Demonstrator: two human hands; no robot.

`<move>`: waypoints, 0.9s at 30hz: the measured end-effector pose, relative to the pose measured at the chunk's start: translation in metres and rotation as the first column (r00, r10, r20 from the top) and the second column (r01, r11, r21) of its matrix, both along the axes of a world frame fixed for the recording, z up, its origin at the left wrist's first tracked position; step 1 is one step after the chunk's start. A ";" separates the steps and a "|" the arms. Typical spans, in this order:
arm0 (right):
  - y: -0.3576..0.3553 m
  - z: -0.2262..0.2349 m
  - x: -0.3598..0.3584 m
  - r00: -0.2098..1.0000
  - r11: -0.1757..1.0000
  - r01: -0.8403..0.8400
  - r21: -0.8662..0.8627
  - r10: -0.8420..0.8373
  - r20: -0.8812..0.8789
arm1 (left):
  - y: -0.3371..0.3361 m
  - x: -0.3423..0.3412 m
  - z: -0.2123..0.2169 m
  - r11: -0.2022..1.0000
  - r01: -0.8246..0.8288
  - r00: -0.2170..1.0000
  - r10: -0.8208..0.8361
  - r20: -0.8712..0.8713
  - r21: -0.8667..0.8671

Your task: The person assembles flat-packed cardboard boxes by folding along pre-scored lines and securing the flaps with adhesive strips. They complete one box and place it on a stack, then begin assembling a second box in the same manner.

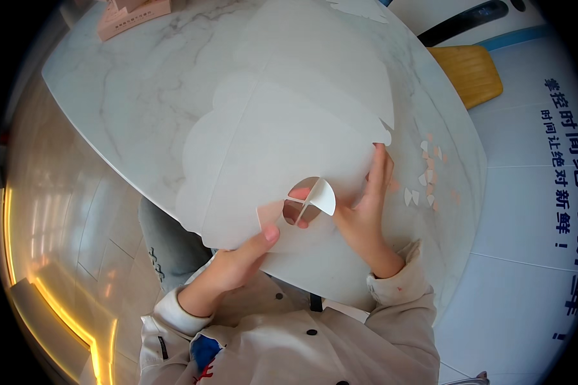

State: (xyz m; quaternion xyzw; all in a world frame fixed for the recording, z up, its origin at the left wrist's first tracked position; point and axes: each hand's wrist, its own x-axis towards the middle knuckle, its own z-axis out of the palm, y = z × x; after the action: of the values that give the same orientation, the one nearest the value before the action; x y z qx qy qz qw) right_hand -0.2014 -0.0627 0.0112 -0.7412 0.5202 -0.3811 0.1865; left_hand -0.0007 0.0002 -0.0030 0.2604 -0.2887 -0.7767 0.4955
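Note:
A large white card sheet (237, 154) with a scalloped left edge lies tilted over the near side of the table. Near its lower part is a round opening crossed by thin strips. A white flap (322, 196) stands folded up at the opening's right, and a pale pink flap (271, 215) lies at its left. My left hand (237, 260) grips the near edge, thumb on top beside the pink flap. My right hand (366, 215) holds the right side, fingers along the edge and thumb hidden. Fingertips show through the opening; I cannot tell whose hand each belongs to.
Small white and pink paper scraps (427, 173) lie scattered on the marble-patterned table (135, 83) at the right. A pink box (135, 18) sits at the far left. Beyond the right edge are a wooden chair-like piece (472, 74) and a pale printed panel (514, 212).

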 end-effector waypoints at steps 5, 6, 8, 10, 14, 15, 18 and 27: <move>-0.006 0.001 -0.006 0.994 0.999 -0.002 -0.049 -0.003 -0.105 | -0.002 -0.002 0.001 0.993 -0.026 0.994 0.013 -0.111 -0.112; -0.009 0.003 -0.007 0.998 0.999 0.002 -0.038 -0.005 -0.067 | -0.002 -0.002 0.001 0.993 -0.042 0.995 0.032 -0.091 -0.113; -0.016 0.008 -0.009 1.000 1.000 0.011 -0.014 -0.011 0.010 | -0.003 -0.003 0.002 0.991 -0.074 0.996 0.068 -0.051 -0.115; -0.024 0.010 -0.019 0.999 0.999 0.034 0.004 -0.034 -0.021 | -0.001 -0.002 0.003 0.995 -0.073 0.995 0.068 -0.079 -0.069; -0.031 0.013 -0.034 0.982 0.990 0.066 -0.124 -0.087 -0.170 | -0.003 -0.002 0.005 0.996 -0.063 0.996 0.060 -0.059 -0.064; -0.031 0.016 -0.032 0.979 0.983 0.038 -0.178 -0.072 -0.188 | -0.003 -0.002 0.003 0.997 -0.050 0.997 0.047 -0.062 -0.054; -0.022 0.034 -0.011 0.971 0.936 -0.207 -0.284 0.161 -0.176 | -0.003 -0.003 0.000 0.998 -0.031 0.999 0.029 -0.032 -0.046; -0.014 0.024 0.000 0.884 0.878 -0.468 -0.098 0.465 -0.046 | -0.005 -0.008 0.006 0.996 -0.093 0.995 0.093 -0.037 -0.013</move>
State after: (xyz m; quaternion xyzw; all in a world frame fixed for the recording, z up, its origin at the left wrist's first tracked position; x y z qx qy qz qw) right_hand -0.2013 -0.0765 0.0353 -0.8574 0.3074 -0.3442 0.2277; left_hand -0.0088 -0.0048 0.0034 0.2560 -0.2730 -0.7552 0.5381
